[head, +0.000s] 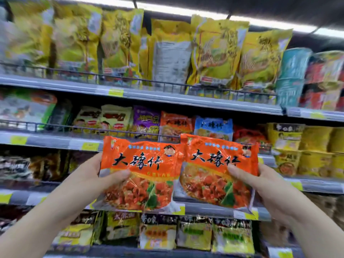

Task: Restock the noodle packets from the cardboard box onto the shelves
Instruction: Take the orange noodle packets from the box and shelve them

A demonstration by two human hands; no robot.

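Observation:
Two orange noodle packets are held up side by side in front of the shelves. My left hand grips the left packet at its left edge, thumb on the front. My right hand grips the right packet at its right edge, thumb across the front. The right packet overlaps the left one slightly at the middle. Behind them, a matching orange packet stands on the second shelf. The cardboard box is not in view.
The top shelf holds tall yellow bags behind a wire rail. Purple, blue and red packets stand on the second shelf, with yellow tubs to the right. Lower shelves carry dark and yellow-green packets.

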